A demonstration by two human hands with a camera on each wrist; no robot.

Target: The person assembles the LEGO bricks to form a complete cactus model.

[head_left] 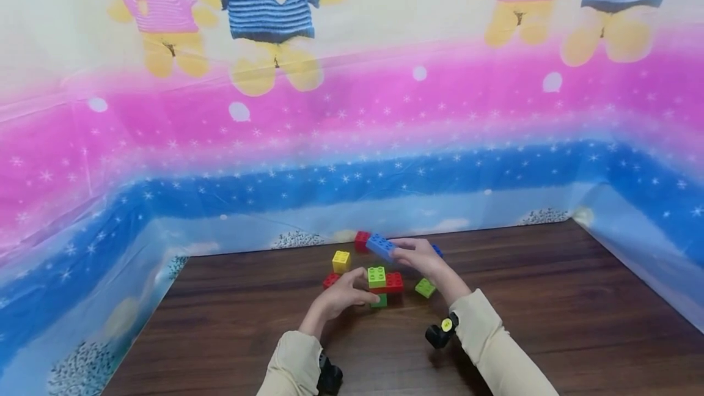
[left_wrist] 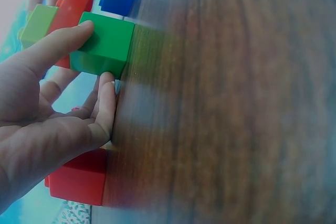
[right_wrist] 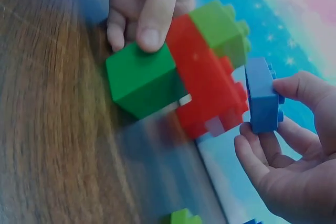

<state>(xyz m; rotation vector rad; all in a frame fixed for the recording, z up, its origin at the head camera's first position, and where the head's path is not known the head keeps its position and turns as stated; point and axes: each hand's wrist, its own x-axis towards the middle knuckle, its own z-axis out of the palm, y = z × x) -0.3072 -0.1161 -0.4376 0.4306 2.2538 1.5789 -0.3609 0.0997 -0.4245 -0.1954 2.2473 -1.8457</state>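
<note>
A printed backdrop (head_left: 352, 109) stands behind and beside a brown wooden counter (head_left: 236, 329). Over it, both of the person's hands are occupied. The left hand (head_left: 343, 294) pinches the green brick (left_wrist: 106, 44) at the bottom of a 3-brick stack; the right hand (head_left: 420, 258) grips the right end of a light blue brick (head_left: 379, 247), thumb on the studded side, fingers beneath. In the stack, a long red brick (head_left: 394, 282) overhangs the green to the right, its right-hand studs bare, and a lime brick (head_left: 376, 277) covers its left end.

The key relation: the light blue brick is held above and apart from the stack, towards its far side, studs up, its long axis slanting from far left to near right; the right hand is nearer those bare studs.

Smaller still, a yellow brick (head_left: 341, 261) sits to the far left and a loose lime brick (head_left: 425, 288) to the right.
</note>
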